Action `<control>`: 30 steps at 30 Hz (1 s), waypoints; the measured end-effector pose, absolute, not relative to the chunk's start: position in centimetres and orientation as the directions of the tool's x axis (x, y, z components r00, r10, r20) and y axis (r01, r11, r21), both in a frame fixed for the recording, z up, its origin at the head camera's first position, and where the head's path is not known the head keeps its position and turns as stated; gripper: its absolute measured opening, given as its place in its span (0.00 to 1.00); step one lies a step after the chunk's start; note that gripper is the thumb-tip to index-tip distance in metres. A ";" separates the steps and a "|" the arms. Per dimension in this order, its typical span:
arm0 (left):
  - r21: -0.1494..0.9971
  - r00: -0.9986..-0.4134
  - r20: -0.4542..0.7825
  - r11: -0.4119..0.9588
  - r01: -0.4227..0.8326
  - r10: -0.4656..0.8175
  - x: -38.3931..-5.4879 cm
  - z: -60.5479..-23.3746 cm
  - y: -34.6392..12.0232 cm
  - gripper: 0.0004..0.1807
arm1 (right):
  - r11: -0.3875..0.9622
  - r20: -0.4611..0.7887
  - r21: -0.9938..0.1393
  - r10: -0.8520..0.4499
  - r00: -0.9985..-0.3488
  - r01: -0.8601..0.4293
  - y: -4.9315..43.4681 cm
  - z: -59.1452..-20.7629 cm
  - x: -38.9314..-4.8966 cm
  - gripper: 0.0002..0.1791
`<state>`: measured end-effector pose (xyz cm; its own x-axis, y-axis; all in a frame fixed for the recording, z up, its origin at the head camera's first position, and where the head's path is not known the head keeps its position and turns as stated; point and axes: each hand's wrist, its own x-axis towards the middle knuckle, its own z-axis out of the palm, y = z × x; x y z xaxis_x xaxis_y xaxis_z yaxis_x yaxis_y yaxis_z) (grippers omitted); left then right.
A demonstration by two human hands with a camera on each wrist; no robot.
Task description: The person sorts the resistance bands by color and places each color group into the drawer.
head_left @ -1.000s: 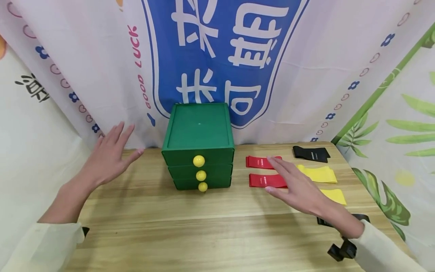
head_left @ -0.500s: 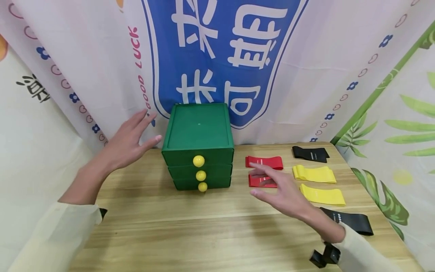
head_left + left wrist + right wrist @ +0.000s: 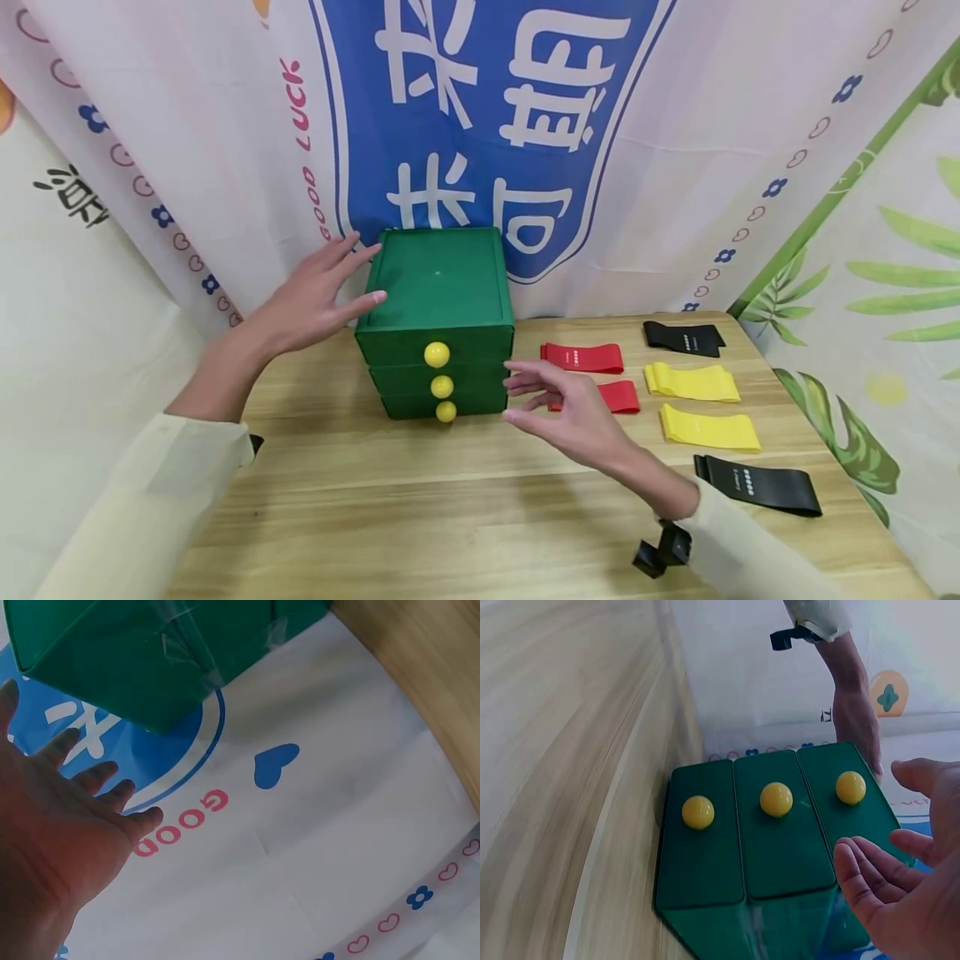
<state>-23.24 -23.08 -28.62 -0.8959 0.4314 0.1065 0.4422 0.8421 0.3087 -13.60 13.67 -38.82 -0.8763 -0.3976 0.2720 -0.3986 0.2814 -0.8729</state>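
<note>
Green drawer box (image 3: 438,279) (three yellow knobs (image 3: 442,387) up front) stands far-middle on table (image 3: 420,525). Left hand (image 3: 307,300) near its left side, fingers spread apart; right hand (image 3: 570,412) near its right front, fingers loosely bent, thumb apart. Red bands (image 3: 583,358), yellow bands (image 3: 693,382), black bands (image 3: 765,486) lie right.

A plain cream fabric left sleeve (image 3: 153,504) matches the cream fabric right sleeve (image 3: 750,537); a black two-block device (image 3: 674,543) sits at the right one's end; a black angular device (image 3: 782,640) at the left's.
</note>
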 end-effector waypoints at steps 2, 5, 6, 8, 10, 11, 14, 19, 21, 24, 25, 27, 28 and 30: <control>0.303 -0.890 0.108 0.838 0.453 0.442 -23.7 -28.7 -22.8 0.43 | 0.271 0.282 -0.873 -0.399 -0.872 -0.406 13.0 -39.0 -13.8 0.31; 0.298 -0.883 0.109 0.832 0.467 0.457 -24.4 -28.8 -22.4 0.43 | 0.249 0.300 -0.876 -0.389 -0.871 -0.413 12.1 -39.1 -14.1 0.30; 0.295 -0.881 0.105 0.831 0.471 0.461 -24.6 -28.9 -22.3 0.44 | 0.240 0.309 -0.877 -0.384 -0.870 -0.417 11.8 -39.2 -14.2 0.30; 0.297 -0.875 0.098 0.825 0.481 0.474 -25.0 -29.0 -22.0 0.43 | 0.227 0.322 -0.878 -0.373 -0.870 -0.422 11.2 -39.3 -14.4 0.29; 0.300 -0.867 0.090 0.817 0.492 0.490 -25.3 -29.2 -21.9 0.43 | 0.218 0.329 -0.879 -0.367 -0.870 -0.424 10.6 -39.4 -14.6 0.27; 0.303 -0.863 0.089 0.812 0.499 0.497 -25.5 -29.3 -21.9 0.43 | 0.213 0.332 -0.879 -0.367 -0.869 -0.426 10.4 -39.4 -14.7 0.27; 0.309 -0.853 0.085 0.801 0.513 0.514 -25.9 -29.5 -22.0 0.42 | 0.210 0.334 -0.880 -0.365 -0.869 -0.426 9.7 -39.3 -15.0 0.26; 0.312 -0.840 0.082 0.787 0.533 0.536 -26.4 -29.8 -22.2 0.40 | 0.201 0.349 -0.876 -0.363 -0.864 -0.438 8.8 -39.3 -15.5 0.25; 0.302 -0.834 0.077 0.785 0.541 0.546 -26.6 -30.0 -22.2 0.40 | 0.197 0.358 -0.874 -0.359 -0.862 -0.445 8.4 -39.3 -15.7 0.25; 0.280 -0.828 0.066 0.786 0.551 0.557 -26.8 -30.4 -22.3 0.39 | 0.187 0.369 -0.872 -0.354 -0.859 -0.452 7.8 -39.4 -15.9 0.24; 0.279 -0.826 0.062 0.785 0.553 0.560 -26.9 -30.4 -22.4 0.38 | 0.184 0.372 -0.872 -0.353 -0.858 -0.454 7.7 -39.4 -16.0 0.24; 0.277 -0.823 0.053 0.784 0.556 0.565 -26.9 -30.7 -22.5 0.37 | 0.178 0.375 -0.873 -0.351 -0.858 -0.454 7.4 -39.5 -16.1 0.24; 0.278 -0.821 0.051 0.782 0.558 0.568 -26.9 -30.8 -22.5 0.37 | 0.176 0.376 -0.874 -0.349 -0.859 -0.454 7.2 -39.5 -16.2 0.24; 0.284 -0.817 0.054 0.775 0.564 0.574 -26.9 -31.0 -22.5 0.36 | 0.167 0.378 -0.877 -0.341 -0.861 -0.451 7.0 -39.5 -16.3 0.24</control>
